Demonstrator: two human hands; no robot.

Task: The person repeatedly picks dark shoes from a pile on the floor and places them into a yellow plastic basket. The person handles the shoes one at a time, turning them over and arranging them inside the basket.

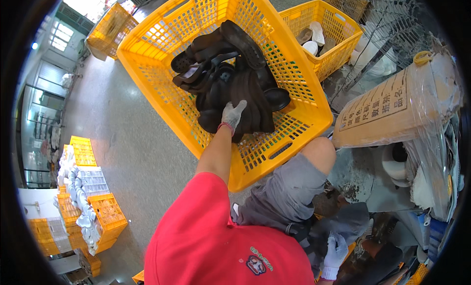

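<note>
My left hand (pixel 232 115), in a pale work glove, reaches into a large yellow plastic basket (pixel 305 104). Its fingers are apart and rest on a row of dark brown shoe soles (pixel 251 102) standing close together. Around them lies a heap of black moulded footwear pieces (pixel 243 43), some with small holes in them. A rounded black piece (pixel 277 99) lies at the heap's right end. Low on the right, my right hand (pixel 335 254), also gloved, is beside my grey-clad leg, its fingers apart and nothing visible in them.
Behind the basket, a smaller yellow crate (pixel 329 56) holds whitish and brown pieces. A taped cardboard box (pixel 387 108) under plastic film stands at the right, beside a wire fan guard (pixel 400 20). Yellow crates (pixel 107 216) with white pieces line the left side of the grey floor (pixel 142 147).
</note>
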